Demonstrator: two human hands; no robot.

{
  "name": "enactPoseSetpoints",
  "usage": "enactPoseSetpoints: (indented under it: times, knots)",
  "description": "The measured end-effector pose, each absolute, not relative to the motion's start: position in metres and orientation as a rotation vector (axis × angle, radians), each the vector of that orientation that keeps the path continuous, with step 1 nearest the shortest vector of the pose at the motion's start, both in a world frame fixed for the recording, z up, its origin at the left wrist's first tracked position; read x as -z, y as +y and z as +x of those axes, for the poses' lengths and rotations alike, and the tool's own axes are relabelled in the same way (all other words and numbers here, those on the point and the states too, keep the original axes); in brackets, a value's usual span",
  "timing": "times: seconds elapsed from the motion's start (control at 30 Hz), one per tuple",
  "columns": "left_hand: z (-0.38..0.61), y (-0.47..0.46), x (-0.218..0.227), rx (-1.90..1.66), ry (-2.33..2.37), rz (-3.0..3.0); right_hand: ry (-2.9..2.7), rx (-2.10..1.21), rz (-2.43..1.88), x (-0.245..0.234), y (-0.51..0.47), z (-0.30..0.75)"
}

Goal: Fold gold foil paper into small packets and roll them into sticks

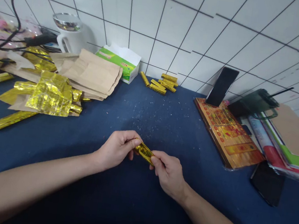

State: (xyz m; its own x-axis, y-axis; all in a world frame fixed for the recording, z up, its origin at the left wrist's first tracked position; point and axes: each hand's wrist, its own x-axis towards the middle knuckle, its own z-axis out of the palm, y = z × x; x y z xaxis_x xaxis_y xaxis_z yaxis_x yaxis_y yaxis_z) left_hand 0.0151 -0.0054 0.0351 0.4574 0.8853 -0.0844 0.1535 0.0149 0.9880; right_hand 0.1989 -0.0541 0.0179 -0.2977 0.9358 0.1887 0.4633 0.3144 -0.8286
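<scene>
Between my two hands is a folded strip of gold foil paper (144,153), held above the blue tabletop. My left hand (119,146) pinches its left end between thumb and fingers. At the other end, the thumb and fingers of my right hand (167,171) grip the strip. Several small folded gold foil pieces (167,83) lie in a little pile near the wall. Over on the left, crinkled gold foil sheets (51,93) rest in a heap, with a long folded gold strip (10,121) in front of them.
Brown paper (91,69) lies by a green tissue box (120,62) and a white mug (72,39). On the right, a phone (222,86) leans upright on a gold-red box (229,133), near a dark cup (258,102), books (294,142) and a black device (267,182). Tiled wall (177,24) stands behind.
</scene>
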Motion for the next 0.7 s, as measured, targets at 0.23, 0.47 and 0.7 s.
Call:
enactPoseSetpoints:
  times: [0.23, 0.47, 0.7]
  knots:
    - [0.010, 0.000, -0.035, -0.594, 1.038, 1.683, -1.837, -1.181, -1.274, -0.022, -0.054, 0.200]
    - [0.018, -0.014, -0.035, -0.517, 0.911, 1.920, -1.997, -1.198, -1.399, -0.031, -0.052, 0.189]
    - [0.014, -0.013, -0.035, -0.565, 0.945, 1.876, -1.962, -1.367, -1.353, -0.031, -0.053, 0.191]
